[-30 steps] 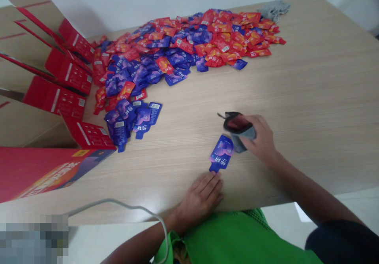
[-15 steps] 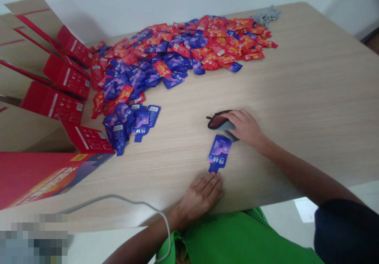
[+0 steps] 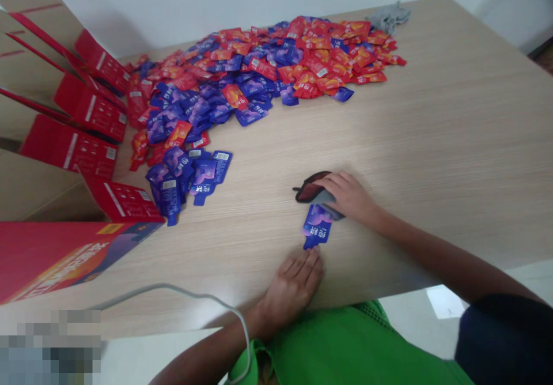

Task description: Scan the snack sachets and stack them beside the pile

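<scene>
A single blue-purple sachet (image 3: 317, 225) lies flat on the table, its narrow neck toward my body. My left hand (image 3: 296, 284) rests palm down with its fingers stretched out, the fingertips on the end of that neck. In my right hand (image 3: 349, 197) is a grey cloth pad (image 3: 322, 197) with black trim, a small black loop and a reddish inner side. My right fingers are closed over it. The pad covers the sachet's far end. Whether it presses down hard, I cannot tell.
A heap of red and blue sachets (image 3: 259, 68) spreads along the back, with a smaller group of blue sachets (image 3: 194, 177) nearer. Open red cartons (image 3: 52, 252) line the left side. A grey cloth (image 3: 391, 17) lies at the far end. A grey cable (image 3: 190, 294) crosses the front edge.
My right hand has moved the cloth pad slightly toward me, onto the sachet's far end. My left hand stays at the neck.
</scene>
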Available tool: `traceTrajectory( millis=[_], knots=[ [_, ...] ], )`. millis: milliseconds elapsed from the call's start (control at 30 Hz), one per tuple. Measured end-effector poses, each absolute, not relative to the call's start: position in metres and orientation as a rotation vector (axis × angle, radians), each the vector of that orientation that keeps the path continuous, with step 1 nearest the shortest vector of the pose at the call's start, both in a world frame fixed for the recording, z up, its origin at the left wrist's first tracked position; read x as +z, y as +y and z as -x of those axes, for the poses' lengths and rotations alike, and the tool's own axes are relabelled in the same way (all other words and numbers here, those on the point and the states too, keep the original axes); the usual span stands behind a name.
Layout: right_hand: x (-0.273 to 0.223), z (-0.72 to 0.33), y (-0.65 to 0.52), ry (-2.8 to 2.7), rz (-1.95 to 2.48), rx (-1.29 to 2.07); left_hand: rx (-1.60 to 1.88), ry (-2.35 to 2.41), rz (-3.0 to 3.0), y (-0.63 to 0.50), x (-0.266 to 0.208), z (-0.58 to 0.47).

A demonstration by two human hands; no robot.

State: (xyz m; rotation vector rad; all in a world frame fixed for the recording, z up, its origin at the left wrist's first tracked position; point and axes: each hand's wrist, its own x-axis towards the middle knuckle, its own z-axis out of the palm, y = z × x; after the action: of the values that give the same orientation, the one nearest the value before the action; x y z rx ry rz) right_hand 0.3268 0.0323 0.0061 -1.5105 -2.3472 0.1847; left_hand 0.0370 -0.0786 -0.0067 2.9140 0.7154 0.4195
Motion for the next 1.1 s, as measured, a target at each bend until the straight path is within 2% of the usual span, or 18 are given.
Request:
traceTrajectory(
  millis=[167, 267, 400, 533, 633, 733, 800, 933, 1100],
  knots=[
    [0.040, -0.347, 0.043, -2.073, 1.581, 0.020, 0.386, 0.714, -2.921, -0.081, -0.010, -0.035],
    [0.043, -0.311, 0.004, -2.152, 1.388, 0.170, 0.389, 0.723, -2.904, -0.081, -0.008, -0.036],
    [0.017, -0.272, -0.029, -2.510, 1.149, 0.367, 0.349, 0.683, -2.887, -0.081, -0.003, -0.035],
    [0.002, -0.305, 0.009, -2.427, 1.382, 0.278, 0.353, 0.654, -2.978, -0.081, -0.003, -0.035],
    [0.019, -0.348, 0.044, -2.270, 1.601, 0.096, 0.322, 0.670, -3.027, -0.082, -0.005, -0.035],
    [0.043, -0.357, 0.041, -2.033, 1.622, -0.029, 0.308, 0.671, -3.050, -0.083, -0.006, -0.035],
    [0.049, -0.337, 0.017, -1.989, 1.535, 0.011, 0.288, 0.667, -3.053, -0.084, -0.005, -0.036],
    [0.028, -0.280, -0.033, -2.447, 1.182, 0.347, 0.209, 0.660, -2.994, -0.084, 0.000, -0.037],
    [0.000, -0.291, -0.003, -2.485, 1.309, 0.351, 0.245, 0.630, -3.049, -0.082, 0.002, -0.036]
  ],
)
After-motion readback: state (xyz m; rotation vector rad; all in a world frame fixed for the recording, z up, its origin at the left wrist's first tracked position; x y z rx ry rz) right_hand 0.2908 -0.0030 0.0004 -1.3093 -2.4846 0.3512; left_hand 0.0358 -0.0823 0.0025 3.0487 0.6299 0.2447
